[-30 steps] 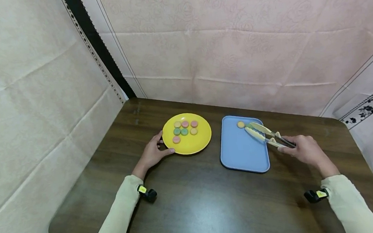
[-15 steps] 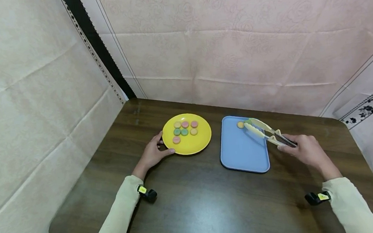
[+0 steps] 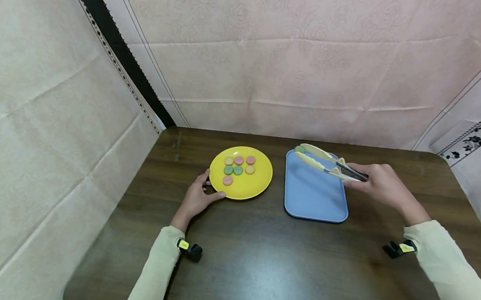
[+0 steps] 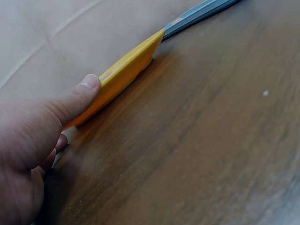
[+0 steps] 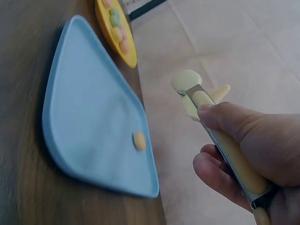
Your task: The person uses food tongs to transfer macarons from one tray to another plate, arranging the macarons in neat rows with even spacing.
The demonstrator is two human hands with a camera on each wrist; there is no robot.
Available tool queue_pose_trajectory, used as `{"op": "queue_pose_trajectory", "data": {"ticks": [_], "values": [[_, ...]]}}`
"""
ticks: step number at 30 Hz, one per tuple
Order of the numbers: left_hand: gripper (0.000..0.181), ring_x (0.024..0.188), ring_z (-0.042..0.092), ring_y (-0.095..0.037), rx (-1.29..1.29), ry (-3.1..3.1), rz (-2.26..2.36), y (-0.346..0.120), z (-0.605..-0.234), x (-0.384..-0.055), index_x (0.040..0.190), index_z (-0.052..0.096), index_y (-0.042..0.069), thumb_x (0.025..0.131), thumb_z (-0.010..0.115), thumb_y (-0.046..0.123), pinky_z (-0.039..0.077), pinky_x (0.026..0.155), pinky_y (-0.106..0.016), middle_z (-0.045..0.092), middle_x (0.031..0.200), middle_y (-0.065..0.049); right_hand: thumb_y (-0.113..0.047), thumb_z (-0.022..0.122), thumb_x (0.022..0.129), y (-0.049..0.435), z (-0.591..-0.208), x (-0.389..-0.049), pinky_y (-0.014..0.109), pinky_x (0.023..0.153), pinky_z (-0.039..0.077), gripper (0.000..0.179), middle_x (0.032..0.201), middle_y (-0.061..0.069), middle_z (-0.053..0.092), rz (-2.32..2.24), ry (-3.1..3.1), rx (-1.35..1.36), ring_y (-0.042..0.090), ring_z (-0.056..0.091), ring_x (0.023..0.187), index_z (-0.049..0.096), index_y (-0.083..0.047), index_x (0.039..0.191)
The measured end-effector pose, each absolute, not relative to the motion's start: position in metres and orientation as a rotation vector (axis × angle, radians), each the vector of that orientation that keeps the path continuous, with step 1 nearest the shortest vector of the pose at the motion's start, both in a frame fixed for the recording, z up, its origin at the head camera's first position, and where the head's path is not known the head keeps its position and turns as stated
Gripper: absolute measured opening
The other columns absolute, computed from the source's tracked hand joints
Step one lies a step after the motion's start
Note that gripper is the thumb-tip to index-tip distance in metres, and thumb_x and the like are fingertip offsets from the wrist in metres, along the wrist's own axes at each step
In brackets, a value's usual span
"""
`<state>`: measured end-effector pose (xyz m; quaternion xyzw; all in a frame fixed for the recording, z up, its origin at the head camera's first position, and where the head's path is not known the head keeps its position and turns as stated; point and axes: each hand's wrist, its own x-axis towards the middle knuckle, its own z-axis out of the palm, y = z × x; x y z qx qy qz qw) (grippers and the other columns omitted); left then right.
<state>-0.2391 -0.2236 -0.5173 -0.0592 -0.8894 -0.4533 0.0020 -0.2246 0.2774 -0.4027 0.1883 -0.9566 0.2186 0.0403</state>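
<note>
My left hand (image 3: 199, 195) holds the near-left edge of a yellow plate (image 3: 257, 183), its thumb (image 4: 86, 91) at the rim and the other fingers lower down. Several small round macarons in pink, green and yellow sit on the plate. My right hand (image 3: 383, 184) grips a pair of tongs (image 3: 324, 156) with pale yellow tips and metal arms. Between the tips is a green macaron (image 3: 300, 149), held up over the far-left corner of a blue tray (image 3: 315, 201). On the tray a yellow macaron (image 5: 139, 140) shows in the right wrist view; in the head view the tongs hide it.
Plate and tray stand side by side on a dark brown wooden table (image 3: 250, 255), with a gap between them. A pale patterned cloth (image 3: 302, 67) hangs behind the table's far edge, and another (image 3: 39, 140) covers the left side.
The tongs have lifted the green macaron off the tray and moved left with it, past the yellow one. My right hand has shifted left and slightly away. Left hand and plate stay put.
</note>
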Motion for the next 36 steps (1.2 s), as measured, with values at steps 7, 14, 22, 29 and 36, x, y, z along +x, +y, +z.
{"op": "queue_pose_trajectory", "data": {"ticks": [7,14,22,29,36], "values": [[0.104,0.114,0.05,-0.02,-0.178,-2.798,-1.415,-0.224,-0.518,-0.239,0.153,0.023,0.012,0.074,0.078,0.05,0.047,0.093,-0.041,0.041,0.143,-0.008,-0.047,0.072,0.082,0.251,-0.398,-0.231,0.025,0.044,0.034,0.067,0.067,0.003,0.062,0.697,-2.951,0.641,0.015,0.043,0.055,0.058,-0.004,0.131],[0.104,0.114,0.05,-0.02,-0.176,-2.79,-1.423,-0.224,-0.517,-0.239,0.153,0.023,0.012,0.074,0.078,0.05,0.047,0.094,-0.042,0.042,0.142,-0.008,-0.047,0.072,0.082,0.227,-0.398,-0.237,0.026,0.041,0.031,0.066,0.05,-0.002,0.043,0.691,-2.94,0.738,0.013,0.031,0.049,0.057,-0.009,0.133],[0.105,0.113,0.051,-0.02,-0.176,-2.79,-1.412,-0.225,-0.517,-0.239,0.153,0.024,0.011,0.073,0.078,0.051,0.048,0.09,-0.041,0.044,0.139,-0.008,-0.038,0.076,0.082,0.201,-0.401,-0.239,0.026,0.041,0.033,0.062,0.053,-0.003,0.042,0.728,-2.942,0.811,0.014,0.032,0.048,0.058,-0.01,0.133],[0.105,0.115,0.05,-0.021,-0.199,-2.787,-1.416,-0.224,-0.516,-0.238,0.153,0.023,0.009,0.074,0.078,0.05,0.048,0.092,-0.042,0.043,0.142,-0.009,-0.037,0.075,0.083,0.178,-0.407,-0.24,0.026,0.041,0.033,0.057,0.05,-0.006,0.041,0.709,-2.92,0.911,0.012,0.034,0.045,0.06,-0.013,0.132],[0.103,0.116,0.049,-0.022,-0.187,-2.787,-1.436,-0.223,-0.515,-0.238,0.153,0.023,0.009,0.075,0.079,0.047,0.047,0.094,-0.042,0.043,0.142,-0.009,-0.037,0.074,0.083,0.157,-0.422,-0.239,0.025,0.04,0.034,0.054,0.052,-0.007,0.046,0.729,-2.924,0.972,0.008,0.035,0.04,0.061,-0.013,0.13]]}}
